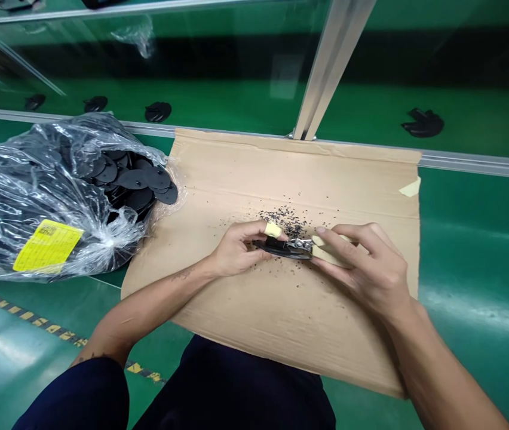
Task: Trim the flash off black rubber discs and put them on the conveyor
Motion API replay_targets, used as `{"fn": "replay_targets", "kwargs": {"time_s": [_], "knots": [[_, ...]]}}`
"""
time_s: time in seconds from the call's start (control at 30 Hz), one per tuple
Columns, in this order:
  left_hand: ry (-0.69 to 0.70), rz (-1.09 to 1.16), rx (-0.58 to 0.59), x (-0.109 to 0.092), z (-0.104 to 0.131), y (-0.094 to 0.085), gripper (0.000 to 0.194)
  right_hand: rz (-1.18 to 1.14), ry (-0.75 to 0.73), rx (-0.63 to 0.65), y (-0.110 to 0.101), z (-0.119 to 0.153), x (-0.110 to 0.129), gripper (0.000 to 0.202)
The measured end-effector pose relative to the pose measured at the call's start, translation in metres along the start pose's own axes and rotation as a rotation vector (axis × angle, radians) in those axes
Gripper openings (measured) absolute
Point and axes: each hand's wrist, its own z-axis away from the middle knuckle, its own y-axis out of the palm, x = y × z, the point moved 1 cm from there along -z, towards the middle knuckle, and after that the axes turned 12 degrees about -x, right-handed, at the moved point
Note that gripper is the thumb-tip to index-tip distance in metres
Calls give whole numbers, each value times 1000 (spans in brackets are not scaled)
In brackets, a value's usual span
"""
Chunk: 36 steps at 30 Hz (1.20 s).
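Note:
Between thumb and fingers, my left hand [239, 248] grips a black oval plastic part [287, 251] above the cardboard. Yellow tape wraps one of its fingertips. My right hand [373, 263] is closed around the pale handles of small metal nippers [303, 243]. The jaws of the nippers are at the upper side of the oval part; whether they bite on it is too small to tell. Beneath and behind both hands, many tiny black scraps [284, 218] lie scattered over the cardboard sheet [236, 304].
To the left lies a clear plastic bag [25, 185] of black oval parts [133, 179], its mouth open toward the cardboard, with a yellow label [48, 246]. An aluminium post [333, 65] rises behind. Black parts [158, 111] stand along the far ledge, another [423, 122] at right.

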Motion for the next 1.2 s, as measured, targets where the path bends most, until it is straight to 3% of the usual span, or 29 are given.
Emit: {"fn": "replay_targets", "kwargs": {"time_s": [0.33,0.57,0.7,0.83,1.0,1.2], "knots": [[80,-40,-29,-1,2,1,20,-46,27,71,-3,0,1,44],[40,-70,-45,-2,1,-1,23,-54,32,107,-3,-1,5,40],[111,-92,-36,-5,-2,-1,23,-166,107,117,-3,-2,5,38],[198,-141,-54,-6,-5,2,20,-231,181,48,-3,-2,2,42],[256,-182,-47,-7,-4,4,18,-51,60,7,-2,-2,-2,43],[308,-242,-56,-7,-4,3,22,-5,-15,14,-3,-3,1,47]]}}
